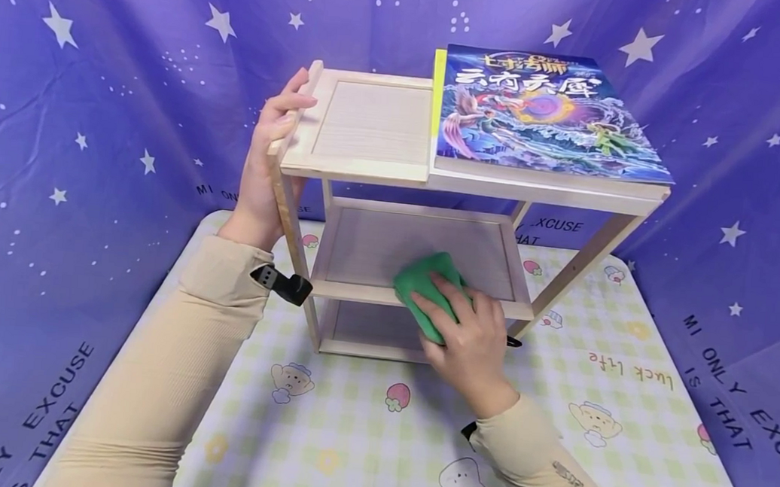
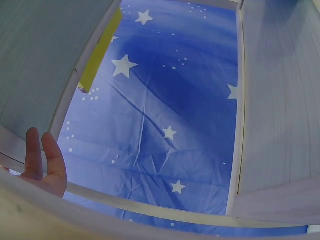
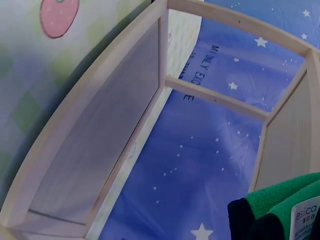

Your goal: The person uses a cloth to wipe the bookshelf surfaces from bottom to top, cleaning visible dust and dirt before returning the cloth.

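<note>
A small three-tier wooden shelf (image 1: 368, 170) of pale wood stands upright on the table. My left hand (image 1: 270, 152) grips its top left side rail, fingers over the upper edge; in the left wrist view, part of that hand (image 2: 47, 170) shows by the top board. With my right hand (image 1: 471, 343) I hold a folded green cloth (image 1: 431, 280) against the front edge of the middle tier (image 1: 359, 293), fingers spread across it. The right wrist view catches the cloth (image 3: 285, 197) with a white printed label (image 3: 305, 220) at the lower right corner.
A blue illustrated book (image 1: 548, 119) lies on the right half of the shelf's top, a yellow edge (image 1: 437, 96) showing at its left. The checked tablecloth (image 1: 296, 425) carries cartoon prints. Purple star-patterned curtains (image 1: 135, 105) close in behind and at both sides.
</note>
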Motion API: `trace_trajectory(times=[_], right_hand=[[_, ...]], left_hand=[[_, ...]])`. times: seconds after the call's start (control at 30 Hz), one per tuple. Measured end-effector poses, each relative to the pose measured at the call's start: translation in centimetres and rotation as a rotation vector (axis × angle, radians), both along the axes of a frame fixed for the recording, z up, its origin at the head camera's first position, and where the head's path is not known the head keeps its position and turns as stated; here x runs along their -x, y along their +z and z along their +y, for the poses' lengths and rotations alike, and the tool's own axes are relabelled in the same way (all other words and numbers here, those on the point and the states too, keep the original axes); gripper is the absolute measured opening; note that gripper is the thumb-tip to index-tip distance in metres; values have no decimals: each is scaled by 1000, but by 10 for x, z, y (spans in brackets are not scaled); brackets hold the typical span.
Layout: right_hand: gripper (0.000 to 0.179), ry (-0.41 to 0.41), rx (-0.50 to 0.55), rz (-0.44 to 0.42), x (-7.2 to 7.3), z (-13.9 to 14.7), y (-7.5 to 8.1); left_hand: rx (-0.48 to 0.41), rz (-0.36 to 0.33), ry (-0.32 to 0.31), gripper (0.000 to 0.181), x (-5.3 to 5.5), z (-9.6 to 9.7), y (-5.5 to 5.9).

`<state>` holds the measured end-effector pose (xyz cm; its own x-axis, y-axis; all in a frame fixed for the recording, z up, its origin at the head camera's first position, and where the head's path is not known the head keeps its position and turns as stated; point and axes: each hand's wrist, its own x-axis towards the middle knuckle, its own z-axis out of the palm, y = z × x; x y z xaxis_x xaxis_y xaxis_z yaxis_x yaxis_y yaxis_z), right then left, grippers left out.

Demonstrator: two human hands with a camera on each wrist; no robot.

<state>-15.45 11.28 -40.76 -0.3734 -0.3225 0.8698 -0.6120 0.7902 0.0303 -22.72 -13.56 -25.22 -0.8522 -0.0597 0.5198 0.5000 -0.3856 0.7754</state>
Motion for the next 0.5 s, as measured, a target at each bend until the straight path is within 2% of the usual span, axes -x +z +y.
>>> trace_trajectory(times=[0.23,0.5], right_hand=[[34,-28,60,17,1,15,-1],[32,-74,110,-54,-1,35,-2]], left_hand=[[-10,11,2,23,0,0,0],[-16,12,-4,24,-1,2,1]])
